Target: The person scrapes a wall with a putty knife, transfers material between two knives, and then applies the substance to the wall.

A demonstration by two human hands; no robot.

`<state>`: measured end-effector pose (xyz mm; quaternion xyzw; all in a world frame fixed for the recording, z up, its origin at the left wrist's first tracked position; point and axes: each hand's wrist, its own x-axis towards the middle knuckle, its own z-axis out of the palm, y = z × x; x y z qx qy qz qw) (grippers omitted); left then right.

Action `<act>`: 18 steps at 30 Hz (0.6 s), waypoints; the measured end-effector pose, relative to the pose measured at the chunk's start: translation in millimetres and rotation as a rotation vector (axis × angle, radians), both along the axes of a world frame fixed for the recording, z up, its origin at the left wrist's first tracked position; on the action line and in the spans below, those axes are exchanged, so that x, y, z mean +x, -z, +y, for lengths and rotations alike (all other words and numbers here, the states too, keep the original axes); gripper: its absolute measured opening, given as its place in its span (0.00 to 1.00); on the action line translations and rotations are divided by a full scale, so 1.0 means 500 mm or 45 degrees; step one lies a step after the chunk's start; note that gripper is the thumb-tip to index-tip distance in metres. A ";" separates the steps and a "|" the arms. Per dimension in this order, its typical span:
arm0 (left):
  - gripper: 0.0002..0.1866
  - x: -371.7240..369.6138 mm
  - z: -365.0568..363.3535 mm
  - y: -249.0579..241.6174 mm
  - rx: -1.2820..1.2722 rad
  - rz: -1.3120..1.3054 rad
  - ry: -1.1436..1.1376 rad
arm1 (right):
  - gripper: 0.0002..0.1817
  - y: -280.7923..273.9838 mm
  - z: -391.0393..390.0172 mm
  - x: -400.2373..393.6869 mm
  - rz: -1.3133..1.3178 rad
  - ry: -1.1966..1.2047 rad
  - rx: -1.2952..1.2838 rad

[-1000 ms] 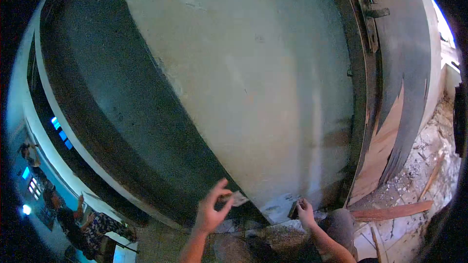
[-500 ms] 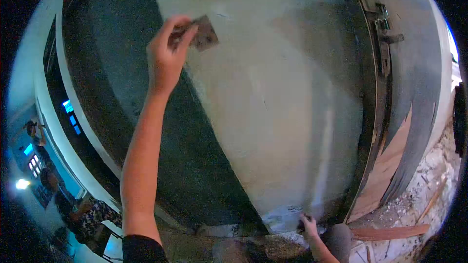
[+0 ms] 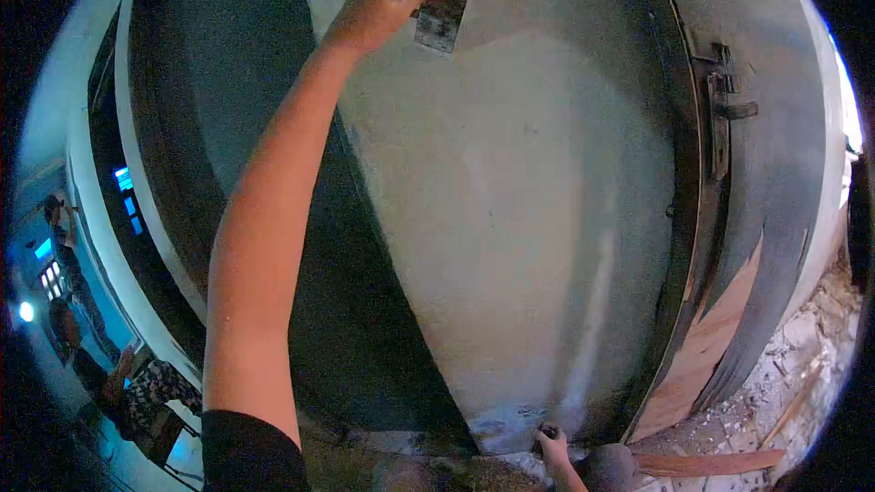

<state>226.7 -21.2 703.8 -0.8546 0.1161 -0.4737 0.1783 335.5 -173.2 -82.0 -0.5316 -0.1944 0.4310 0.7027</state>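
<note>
High up, my left hand (image 3: 387, 7) pinches a thin, dark rectangular scraper plate (image 3: 441, 23) with a greyish, smeared lower part. The plate overlaps the upper part of a pale, flat panel (image 3: 492, 210) in this view. Down low by the panel's bottom edge, my right hand (image 3: 553, 449) is closed around a small dark thing (image 3: 548, 433) that I cannot make out. A whitish smeared patch (image 3: 506, 428) on the panel's foot lies just left of this hand. My knee (image 3: 609, 467) shows beside it.
A dark band (image 3: 365, 310) runs down the panel's left side. At right stands a door with a lever handle (image 3: 738, 110) and a torn lower face (image 3: 702, 346). A wooden strip (image 3: 711, 463) lies on the debris-strewn floor. People (image 3: 118, 383) are at far left.
My left hand has moved up and to the right with the scraper plate, which is now turned more upright. My right hand appears slightly lower and further left, as the whole view has shifted.
</note>
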 end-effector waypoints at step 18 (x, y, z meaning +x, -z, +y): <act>0.16 0.030 0.034 0.056 -0.036 -0.023 0.210 | 0.17 -0.147 -0.033 -0.049 -0.158 -0.109 0.085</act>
